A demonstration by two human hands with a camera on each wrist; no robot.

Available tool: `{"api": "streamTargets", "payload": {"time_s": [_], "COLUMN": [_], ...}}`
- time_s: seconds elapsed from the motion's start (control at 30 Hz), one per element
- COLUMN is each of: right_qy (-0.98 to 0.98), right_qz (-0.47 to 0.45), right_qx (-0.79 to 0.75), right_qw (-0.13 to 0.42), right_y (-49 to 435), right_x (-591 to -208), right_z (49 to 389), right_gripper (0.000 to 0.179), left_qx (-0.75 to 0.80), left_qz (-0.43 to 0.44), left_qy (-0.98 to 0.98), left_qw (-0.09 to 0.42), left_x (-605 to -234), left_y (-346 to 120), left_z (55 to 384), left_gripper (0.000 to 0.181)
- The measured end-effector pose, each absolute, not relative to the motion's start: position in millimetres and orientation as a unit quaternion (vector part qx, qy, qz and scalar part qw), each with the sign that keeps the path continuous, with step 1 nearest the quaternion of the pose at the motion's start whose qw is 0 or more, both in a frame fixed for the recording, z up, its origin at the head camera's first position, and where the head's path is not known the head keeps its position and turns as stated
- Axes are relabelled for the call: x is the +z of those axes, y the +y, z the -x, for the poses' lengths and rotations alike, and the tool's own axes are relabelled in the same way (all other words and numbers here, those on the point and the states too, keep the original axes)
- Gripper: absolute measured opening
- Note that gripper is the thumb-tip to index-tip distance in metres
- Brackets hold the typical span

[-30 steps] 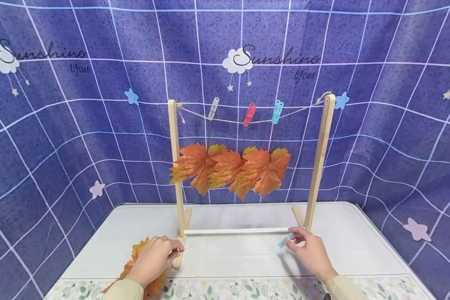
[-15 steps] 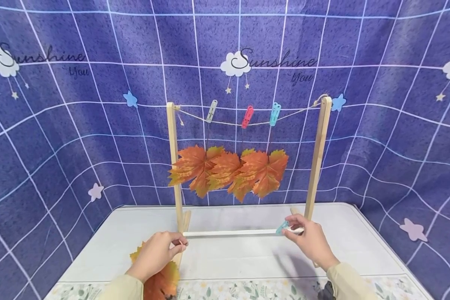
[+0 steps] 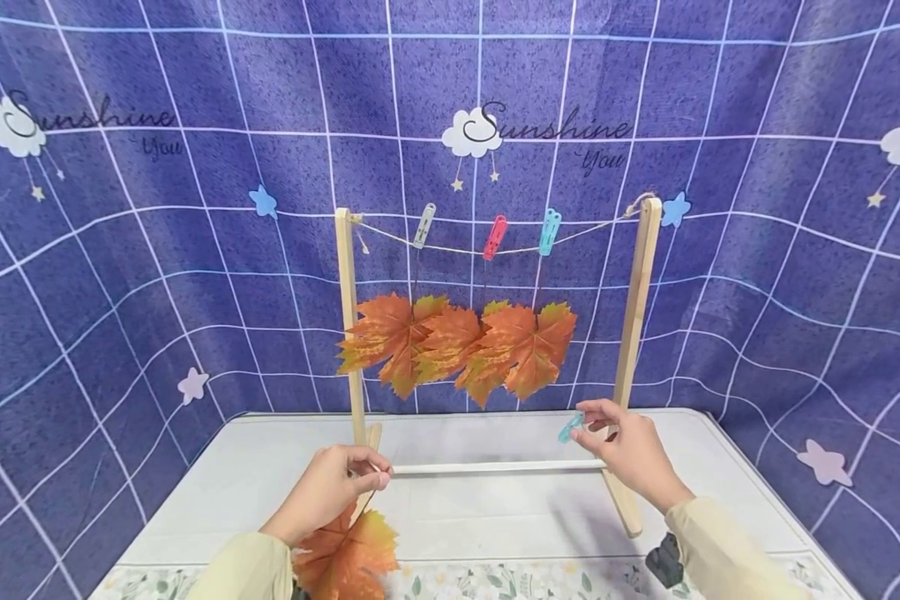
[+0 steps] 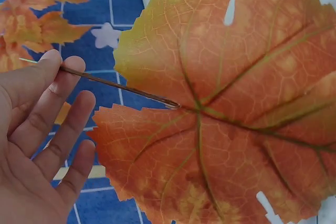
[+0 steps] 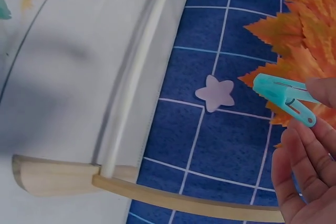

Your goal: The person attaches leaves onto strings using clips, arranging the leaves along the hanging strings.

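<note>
An orange and yellow artificial maple leaf (image 4: 226,93) hangs from my left hand (image 3: 341,479), which pinches the end of its thin brown stem (image 4: 121,86) between thumb and index finger. My right hand (image 3: 630,446) holds a turquoise clothespin (image 5: 283,95) by its handle ends, thumb on one side and fingers on the other. Behind the hands, a string (image 3: 450,248) runs between two wooden posts. A grey clothespin (image 3: 424,226), a red clothespin (image 3: 495,237) and a blue clothespin (image 3: 550,232) sit on it, with orange leaves (image 3: 532,346) hanging below by their stems.
The wooden frame has a left post (image 3: 350,325), a right post (image 3: 637,308) and a white crossbar (image 3: 495,468) low between them. It stands on a white table (image 3: 487,517) with a floral strip in front. A blue grid curtain (image 3: 195,250) hangs behind.
My left hand has moved right and slightly up, lifting the leaf along by its stem. My right hand has risen with the turquoise clothespin, from below the crossbar to above it.
</note>
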State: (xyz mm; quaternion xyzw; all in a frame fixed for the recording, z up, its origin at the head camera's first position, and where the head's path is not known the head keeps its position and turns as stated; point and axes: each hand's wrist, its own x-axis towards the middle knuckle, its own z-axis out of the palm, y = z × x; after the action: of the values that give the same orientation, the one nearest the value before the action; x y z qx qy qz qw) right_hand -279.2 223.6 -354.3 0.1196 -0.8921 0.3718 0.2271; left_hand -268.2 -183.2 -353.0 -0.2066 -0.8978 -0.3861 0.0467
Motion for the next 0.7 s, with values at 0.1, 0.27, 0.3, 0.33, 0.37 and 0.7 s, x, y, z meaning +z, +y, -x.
{"api": "streamTargets", "payload": {"time_s": [0.1,0.27,0.3,0.33,0.37,0.7], "right_qy": [-0.892,-0.889,-0.889,-0.888,-0.887,-0.894], "right_qz": [-0.119,-0.120,-0.122,-0.124,-0.126,-0.150], "right_qx": [0.374,0.375,0.375,0.375,0.375,0.351], "right_qw": [0.226,0.233,0.235,0.236,0.237,0.234], "right_y": [225,226,226,227,227,227], "right_x": [-349,-342,-341,-339,-338,-318], "right_z": [279,281,281,281,281,283], "right_gripper": [0.033,0.031,0.031,0.031,0.031,0.030], "left_qx": [-0.398,-0.407,-0.407,-0.408,-0.408,-0.418], "left_qz": [0.210,0.197,0.195,0.192,0.193,0.201], "left_qy": [-0.892,-0.891,-0.891,-0.891,-0.891,-0.883], "left_qw": [0.044,0.049,0.052,0.052,0.054,0.075], "left_x": [-349,-342,-340,-338,-337,-321], "left_y": [-179,-171,-169,-167,-166,-142], "left_z": [267,265,265,265,266,267], "left_gripper": [0.010,0.010,0.010,0.008,0.008,0.004]}}
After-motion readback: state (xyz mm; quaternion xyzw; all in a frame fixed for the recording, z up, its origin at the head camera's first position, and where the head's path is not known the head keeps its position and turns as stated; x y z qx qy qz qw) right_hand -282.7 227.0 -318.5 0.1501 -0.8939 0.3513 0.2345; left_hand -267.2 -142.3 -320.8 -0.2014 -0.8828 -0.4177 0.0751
